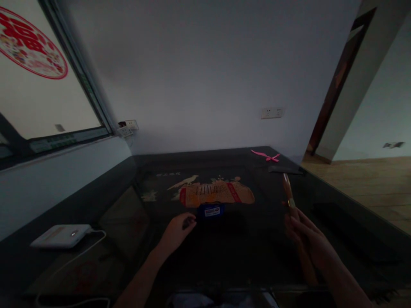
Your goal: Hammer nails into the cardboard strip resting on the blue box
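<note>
Tabletop [237,252], dark and glossy, meets a pale wall [199,85] behind the blue box [211,211], the landmark here. Just beyond the box lies a tan piece [205,191] with red bands and thin dark marks. The left hand [175,231] is just left of the box, fingers loosely curled; whether they pinch something small, I cannot tell. Right of the box, the right hand [302,226] grips a wooden-handled tool [287,186] with a wide dark head. Beyond the box to the right lies a pink ribbon [271,158]; far left of it, a white device [62,236] with a cable [78,256]. Wall sockets [272,113] and a window [48,98] stand behind. The box's pale label [212,211] and the tabletop's pale characters [168,174] are too small to read. A round red decoration [32,42] bears a large character, partly cut off.
</note>
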Motion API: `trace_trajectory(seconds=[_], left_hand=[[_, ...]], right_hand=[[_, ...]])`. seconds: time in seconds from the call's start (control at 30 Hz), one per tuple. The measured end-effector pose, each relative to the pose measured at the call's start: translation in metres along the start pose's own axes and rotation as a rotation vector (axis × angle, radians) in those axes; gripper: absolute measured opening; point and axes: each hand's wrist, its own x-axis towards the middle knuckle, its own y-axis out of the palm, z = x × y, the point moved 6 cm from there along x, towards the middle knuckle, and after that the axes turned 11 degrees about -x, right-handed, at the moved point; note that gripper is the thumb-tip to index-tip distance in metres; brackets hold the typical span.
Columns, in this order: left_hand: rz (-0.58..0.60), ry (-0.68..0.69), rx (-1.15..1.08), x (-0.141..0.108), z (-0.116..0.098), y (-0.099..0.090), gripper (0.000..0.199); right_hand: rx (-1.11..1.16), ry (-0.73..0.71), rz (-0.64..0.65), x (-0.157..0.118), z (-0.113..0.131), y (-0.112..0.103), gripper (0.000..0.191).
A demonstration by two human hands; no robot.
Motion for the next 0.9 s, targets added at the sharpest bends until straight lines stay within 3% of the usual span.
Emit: trace_trajectory(seconds=[0.13, 0.3, 0.47, 0.67, 0.9], left_hand=[[-0.048, -0.014, -0.041, 0.014, 0.014, -0.005, 0.039], [-0.035, 0.017, -0.096, 0.033, 0.009, 0.006, 0.062], [-0.065, 0.012, -0.159, 0.053, 0.006, 0.014, 0.060], [0.014, 0.039, -0.271, 0.068, 0.008, 0.015, 0.052], [0.001, 0.087, -0.385, 0.072, 0.012, 0.020, 0.057]], right_hand=[[-0.071, 0.007, -0.017, -0.001, 0.005, 0.000, 0.034], [-0.307, 0.047, -0.024, -0.002, 0.009, -0.005, 0.051], [-0.477, 0.044, -0.098, -0.008, 0.012, -0.021, 0.048], [-0.548, -0.127, -0.170, -0.015, 0.032, -0.040, 0.039], [-0.673, -0.098, -0.220, -0.015, 0.059, -0.042, 0.041]])
